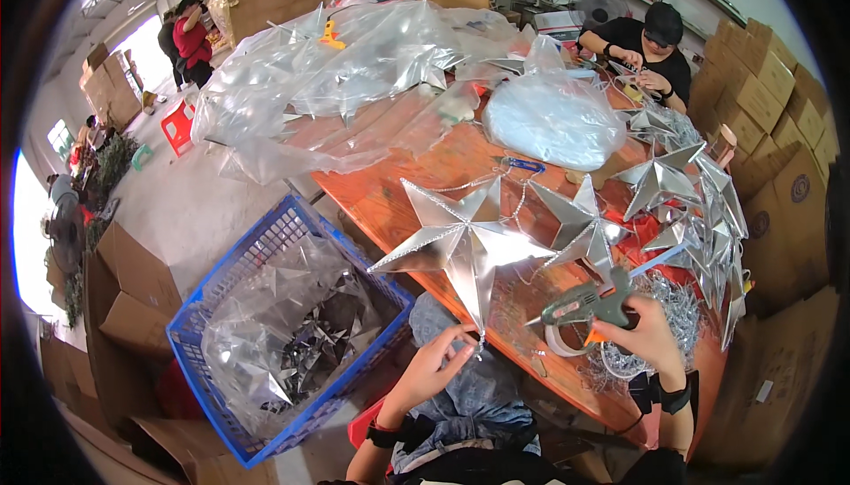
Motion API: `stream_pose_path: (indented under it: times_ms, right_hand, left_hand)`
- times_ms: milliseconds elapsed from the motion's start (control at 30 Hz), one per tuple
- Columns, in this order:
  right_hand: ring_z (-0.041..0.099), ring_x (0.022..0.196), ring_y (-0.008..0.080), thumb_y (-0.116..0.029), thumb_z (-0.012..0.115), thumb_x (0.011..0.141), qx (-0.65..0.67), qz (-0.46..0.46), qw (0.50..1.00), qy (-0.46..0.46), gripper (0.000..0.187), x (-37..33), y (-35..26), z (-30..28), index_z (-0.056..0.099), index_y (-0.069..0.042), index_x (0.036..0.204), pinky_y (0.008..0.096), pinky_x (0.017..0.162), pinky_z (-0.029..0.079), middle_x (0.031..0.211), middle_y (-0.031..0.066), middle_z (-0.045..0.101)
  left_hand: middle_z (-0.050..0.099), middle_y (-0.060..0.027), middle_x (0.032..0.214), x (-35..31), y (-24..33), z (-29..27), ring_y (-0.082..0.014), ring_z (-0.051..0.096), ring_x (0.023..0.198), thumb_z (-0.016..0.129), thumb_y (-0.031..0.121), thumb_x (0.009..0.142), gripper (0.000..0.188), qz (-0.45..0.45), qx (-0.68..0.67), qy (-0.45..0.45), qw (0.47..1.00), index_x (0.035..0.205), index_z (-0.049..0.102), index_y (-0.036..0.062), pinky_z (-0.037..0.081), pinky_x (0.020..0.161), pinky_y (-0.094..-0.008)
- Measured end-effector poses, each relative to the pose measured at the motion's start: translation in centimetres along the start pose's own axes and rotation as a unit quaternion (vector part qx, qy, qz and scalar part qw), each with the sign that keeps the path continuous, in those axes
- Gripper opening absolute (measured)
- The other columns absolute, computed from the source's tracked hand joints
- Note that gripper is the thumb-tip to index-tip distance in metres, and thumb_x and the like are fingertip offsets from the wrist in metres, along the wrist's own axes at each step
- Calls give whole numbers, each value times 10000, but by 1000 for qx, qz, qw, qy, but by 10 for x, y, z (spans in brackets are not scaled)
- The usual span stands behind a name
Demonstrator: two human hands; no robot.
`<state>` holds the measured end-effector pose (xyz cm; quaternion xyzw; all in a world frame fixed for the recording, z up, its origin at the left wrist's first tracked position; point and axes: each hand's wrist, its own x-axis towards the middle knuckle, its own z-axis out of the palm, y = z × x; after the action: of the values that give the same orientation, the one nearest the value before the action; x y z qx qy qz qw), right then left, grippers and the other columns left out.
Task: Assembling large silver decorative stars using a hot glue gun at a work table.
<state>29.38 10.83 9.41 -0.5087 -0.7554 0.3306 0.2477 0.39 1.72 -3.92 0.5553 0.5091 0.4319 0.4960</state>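
Note:
A large silver star [478,250] lies at the table's near edge, one long point toward me and a beaded strand along its ridge. My left hand [434,364] is closed at that point's tip, thumb and fingers pinching it and the strand's end. My right hand [645,336] grips a green hot glue gun [574,306] with an orange trigger; a pale blue glue stick [660,257] sticks out of its back. Its nozzle is aimed left, apart from the star's tip. Below the gun sits a whitish tape roll [567,343], partly hidden. Another silver star [575,219] lies behind.
More silver stars [704,219] pile at the right, beside silver tinsel [668,308]. Clear plastic bags [354,69] cover the far table. A blue crate [199,379] of bagged silver pieces stands at my left. Pliers [522,164] lie behind the star. Across the table a person [651,55] works.

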Motion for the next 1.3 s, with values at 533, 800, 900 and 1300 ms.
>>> stream_pose_path:
  times_ms: [533, 800, 900, 1300]
  right_hand:
    - [551, 877, 332, -168, 768, 735, -124, -119, 985, 28, 423, -22, 54, 16, 551, 14, 1049, 367, 746, 447, 988, 160, 518]
    - [536, 786, 224, 12, 584, 839, -108, -102, 979, 137, 164, -35, 13, 4, 548, 11, 999, 320, 669, 437, 977, 123, 482]
    - [544, 775, 227, 20, 585, 836, -103, -138, 980, 100, 146, -37, 2, 4, 554, 9, 978, 325, 665, 450, 983, 123, 480]
    - [596, 862, 256, -152, 752, 752, -111, -403, 897, -145, 311, -54, -59, 61, 641, -85, 1035, 347, 722, 493, 984, 67, 558]
  left_hand:
    - [634, -90, 901, -57, 0, -2, -206, 604, 828, 410, 264, 999, 291, -9, 122, -110, 986, 998, 607, 49, 460, 781, -340]
    - [635, -37, 883, -82, 19, -8, -156, 590, 764, 390, 320, 1011, 339, -80, 83, -211, 971, 994, 622, 74, 460, 710, -295]
    - [629, -36, 845, -79, 20, -3, -141, 565, 718, 389, 338, 1013, 374, -52, 69, -235, 968, 971, 630, 55, 456, 686, -284]
    - [428, 33, 517, -40, 48, 32, -55, 405, 475, 398, 350, 1012, 439, -39, -100, -155, 982, 856, 640, 19, 315, 458, -242]
